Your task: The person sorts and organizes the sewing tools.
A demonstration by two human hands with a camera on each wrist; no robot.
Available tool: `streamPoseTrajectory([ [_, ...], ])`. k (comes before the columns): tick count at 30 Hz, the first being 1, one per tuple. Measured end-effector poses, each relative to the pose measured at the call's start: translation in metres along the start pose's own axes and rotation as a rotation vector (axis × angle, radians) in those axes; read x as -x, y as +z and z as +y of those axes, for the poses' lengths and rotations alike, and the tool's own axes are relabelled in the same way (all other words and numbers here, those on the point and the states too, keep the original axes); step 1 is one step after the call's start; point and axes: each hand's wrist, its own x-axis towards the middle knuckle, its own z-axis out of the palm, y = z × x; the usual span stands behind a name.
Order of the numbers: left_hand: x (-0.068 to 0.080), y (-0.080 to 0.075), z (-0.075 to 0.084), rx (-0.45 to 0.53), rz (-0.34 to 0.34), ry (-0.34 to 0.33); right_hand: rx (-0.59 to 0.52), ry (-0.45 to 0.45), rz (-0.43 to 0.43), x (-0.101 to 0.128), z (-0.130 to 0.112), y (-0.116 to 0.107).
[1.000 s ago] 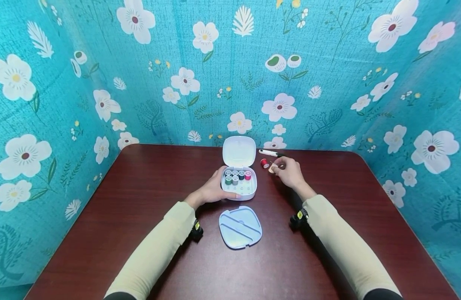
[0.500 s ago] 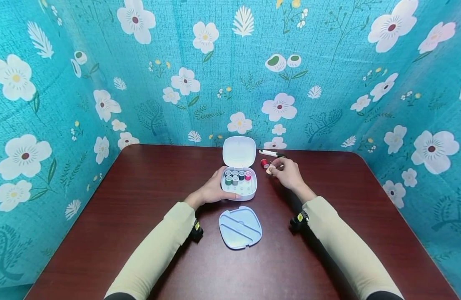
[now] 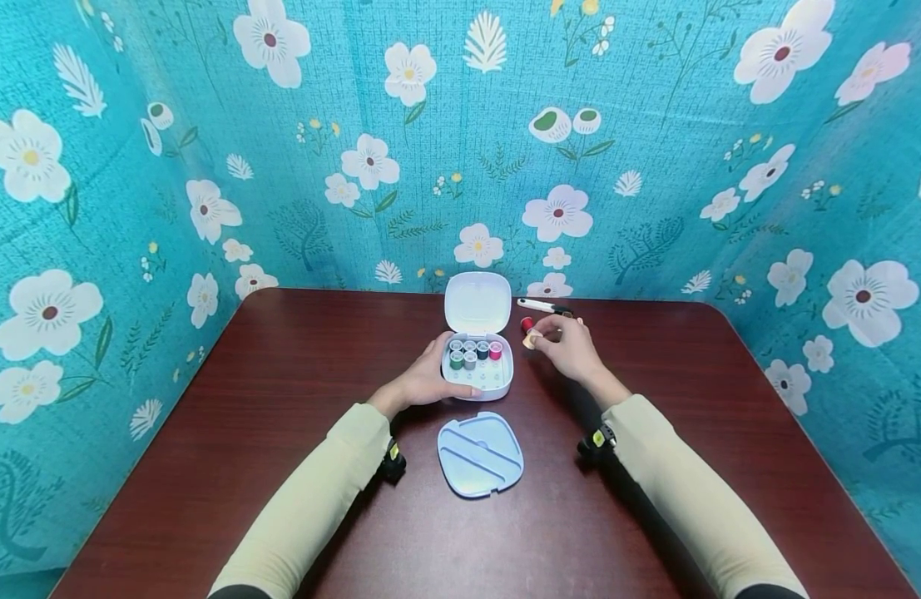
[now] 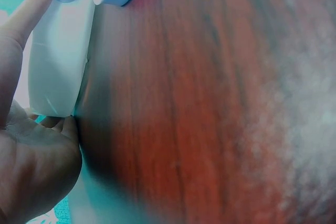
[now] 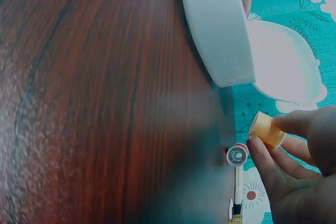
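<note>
Gently, since the right hand (image 3: 574,344) pinches the yellow thread spool (image 5: 266,129) near the red thread spool (image 3: 527,323), squeeze lightly and let the left hand (image 3: 424,376), gripping the white thread box (image 3: 497,392), stop it sliding.

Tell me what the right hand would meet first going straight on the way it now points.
Probably the red spool, just beyond the yellow spool that the right hand pinches; the hand's height is unclear, so it might pass over.

Your R hand (image 3: 574,349) part-hides the beige spool (image 5: 264,128), far R; both wrist cams crop the white box (image 3: 495,393) at top.
</note>
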Motion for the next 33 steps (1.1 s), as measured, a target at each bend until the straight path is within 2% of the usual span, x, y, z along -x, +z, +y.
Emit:
streamPoseTrajectory([
  [6, 0.0, 0.0, 0.0, -0.005, 0.003, 0.0, 0.007, -0.038, 0.005, 0.002, -0.005, 0.001],
  [13, 0.0, 0.0, -0.001, -0.003, 0.002, -0.006, -0.037, -0.034, -0.018, 0.004, -0.008, 0.004],
  [33, -0.001, 0.0, 0.0, -0.023, 0.009, 0.002, -0.038, -0.043, -0.032, 0.009, -0.018, 0.012],
])
